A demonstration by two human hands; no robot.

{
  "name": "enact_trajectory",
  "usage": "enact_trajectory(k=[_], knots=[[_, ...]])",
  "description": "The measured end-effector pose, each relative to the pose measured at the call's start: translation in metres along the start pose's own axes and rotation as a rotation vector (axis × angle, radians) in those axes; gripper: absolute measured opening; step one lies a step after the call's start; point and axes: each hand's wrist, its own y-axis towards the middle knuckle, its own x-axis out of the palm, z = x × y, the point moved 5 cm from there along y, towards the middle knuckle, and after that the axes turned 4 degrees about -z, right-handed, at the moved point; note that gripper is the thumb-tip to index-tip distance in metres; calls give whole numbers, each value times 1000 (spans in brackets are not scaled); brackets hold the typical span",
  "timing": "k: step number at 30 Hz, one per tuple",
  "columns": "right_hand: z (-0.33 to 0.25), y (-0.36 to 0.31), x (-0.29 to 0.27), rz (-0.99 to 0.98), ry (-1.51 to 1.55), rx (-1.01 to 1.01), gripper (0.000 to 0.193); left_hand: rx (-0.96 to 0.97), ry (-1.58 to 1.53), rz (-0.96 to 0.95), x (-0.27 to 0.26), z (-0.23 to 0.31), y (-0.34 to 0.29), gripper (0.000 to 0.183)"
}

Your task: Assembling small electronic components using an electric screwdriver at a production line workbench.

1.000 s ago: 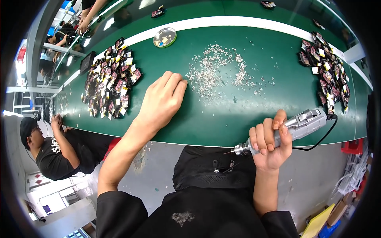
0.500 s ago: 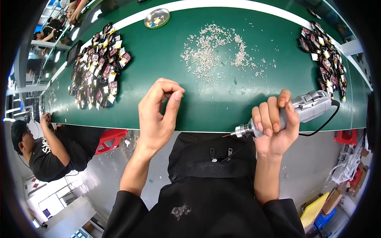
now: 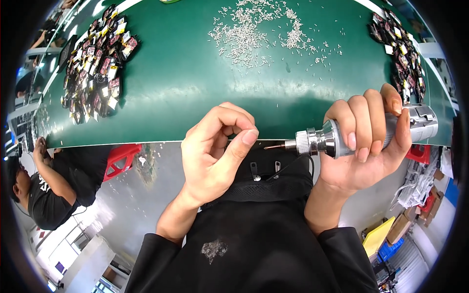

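Note:
My right hand [image 3: 359, 141] wraps round the grey and silver barrel of an electric screwdriver [image 3: 312, 142]. The tool lies nearly level above the table's near edge, its thin bit [image 3: 275, 146] pointing left. Facing that tip, with a small gap between, is my left hand [image 3: 212, 151]. Its thumb and forefinger are pinched together and the other fingers curl in; whatever may be between them is hidden or too small to see. Beyond both hands, many small silvery screws [image 3: 249, 41] lie scattered over the green table [image 3: 185, 93].
A heap of small black devices with white and yellow labels [image 3: 100, 68] sits at the left, a similar heap [image 3: 400, 56] at the right. A black bag [image 3: 268, 188] is under the table edge. Left, a co-worker [image 3: 49, 190] sits by a red stool [image 3: 119, 158].
Both hands have come nearer to me and larger in view. My left hand moved right, toward the bit, and the screwdriver was turned more level. The view has tipped downward.

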Motion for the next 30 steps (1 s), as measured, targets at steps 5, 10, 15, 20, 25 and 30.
enact_trajectory(k=[5,10,15,20,25,30], knots=[[-9,-1,-5,92,-59,-98,12,104,274,222,-21,4,7,2],[-37,-5,-20,167,-96,-139,10,366,745,26,-14,24,-20,2],[-43,-9,-21,171,-114,-135,10,271,791,-188,9,-4,-45,19],[-45,-16,-25,117,-57,-111,18,111,785,-255,16,-39,-37,19],[-43,-23,-24,168,-79,-123,11,-286,876,-522,24,-84,-16,22],[-47,-28,-27,166,-79,-130,10,-213,969,-665,33,-117,-9,24]])
